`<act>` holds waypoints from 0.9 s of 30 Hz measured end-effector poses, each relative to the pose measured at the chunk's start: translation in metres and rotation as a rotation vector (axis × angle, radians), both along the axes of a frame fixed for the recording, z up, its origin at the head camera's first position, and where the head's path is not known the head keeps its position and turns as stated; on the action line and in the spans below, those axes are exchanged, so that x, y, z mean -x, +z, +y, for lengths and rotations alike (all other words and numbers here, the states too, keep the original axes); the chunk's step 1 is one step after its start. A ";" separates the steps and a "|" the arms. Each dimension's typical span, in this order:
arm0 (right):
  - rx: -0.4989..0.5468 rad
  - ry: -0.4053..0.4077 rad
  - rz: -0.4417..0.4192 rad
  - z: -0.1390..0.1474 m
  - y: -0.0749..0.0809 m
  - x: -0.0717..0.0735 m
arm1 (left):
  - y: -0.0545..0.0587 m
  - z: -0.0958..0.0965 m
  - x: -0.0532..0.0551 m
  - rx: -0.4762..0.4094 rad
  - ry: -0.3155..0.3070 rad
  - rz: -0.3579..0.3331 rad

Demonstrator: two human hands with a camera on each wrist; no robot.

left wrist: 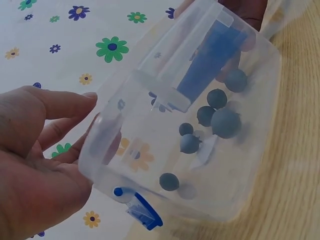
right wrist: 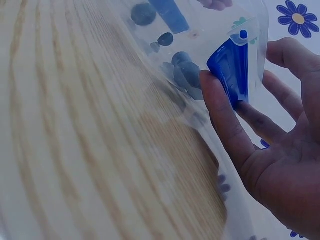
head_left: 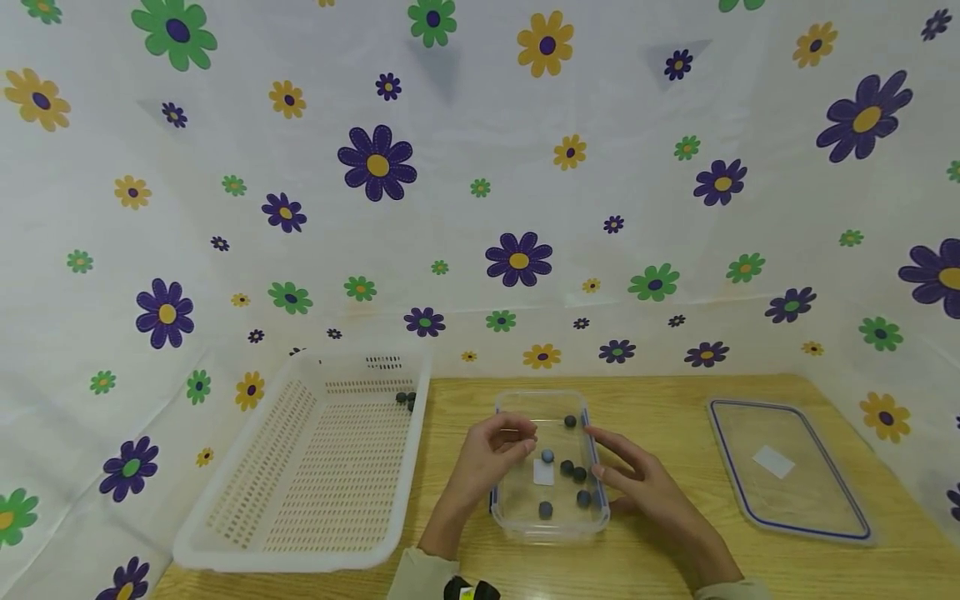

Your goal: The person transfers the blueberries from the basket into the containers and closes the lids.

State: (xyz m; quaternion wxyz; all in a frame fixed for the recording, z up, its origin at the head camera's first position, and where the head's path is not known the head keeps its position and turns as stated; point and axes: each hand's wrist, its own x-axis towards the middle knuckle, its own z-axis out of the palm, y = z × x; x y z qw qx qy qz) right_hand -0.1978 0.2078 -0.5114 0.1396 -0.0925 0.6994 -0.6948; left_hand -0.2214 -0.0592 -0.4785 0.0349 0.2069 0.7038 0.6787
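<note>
Fingers, right hand (head_left: 656, 487): spread, tips at the blue latch (right wrist: 234, 65) on the right side of the clear container (head_left: 551, 527). Fingers, left hand (head_left: 482, 454): bent, parted, at its left wall; contact, cannot tell. Container: on tabletop (head_left: 652, 417), between both hands, long axis running away from the person; right hand nearer that latch. Dark balls (head_left: 567, 468): inside container. White basket (head_left: 300, 560): left of container. Blue-edged lid (head_left: 802, 492): right of container.

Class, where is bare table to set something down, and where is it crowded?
Bare wood lies between the clear box and the lid, beyond the right hand; a narrower strip separates box from white basket. Crowded: the box, holding balls, the left hand alongside.
</note>
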 end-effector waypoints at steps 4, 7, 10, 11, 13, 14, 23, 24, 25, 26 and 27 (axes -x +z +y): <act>-0.008 0.001 0.007 0.003 0.001 0.000 | 0.010 0.001 -0.004 0.027 0.014 0.004; -0.001 0.018 0.017 0.003 0.002 0.001 | 0.026 -0.002 -0.010 0.035 0.023 0.022; 0.009 0.029 0.020 0.002 0.002 0.000 | 0.047 -0.008 -0.016 0.010 0.032 0.044; 0.012 0.028 0.015 0.002 0.002 0.000 | 0.054 -0.011 -0.019 -0.002 0.038 0.051; 0.012 0.023 0.006 0.000 0.001 -0.001 | 0.067 -0.019 -0.025 -0.021 0.060 0.055; 0.016 0.023 0.001 -0.001 0.000 -0.001 | 0.073 -0.023 -0.027 -0.027 0.081 0.056; 0.015 0.015 0.016 -0.001 -0.002 -0.001 | 0.113 -0.083 -0.029 0.041 0.247 0.042; 0.017 0.016 0.015 0.000 -0.002 -0.001 | 0.116 -0.090 -0.026 0.063 0.265 0.029; 0.020 0.016 0.014 0.001 -0.002 -0.001 | 0.119 -0.098 -0.023 0.086 0.280 0.019; 0.023 0.016 0.011 0.002 -0.002 0.000 | 0.122 -0.105 -0.019 0.107 0.294 0.009; 0.027 0.013 0.010 0.002 -0.002 0.000 | 0.124 -0.111 -0.015 0.129 0.306 0.005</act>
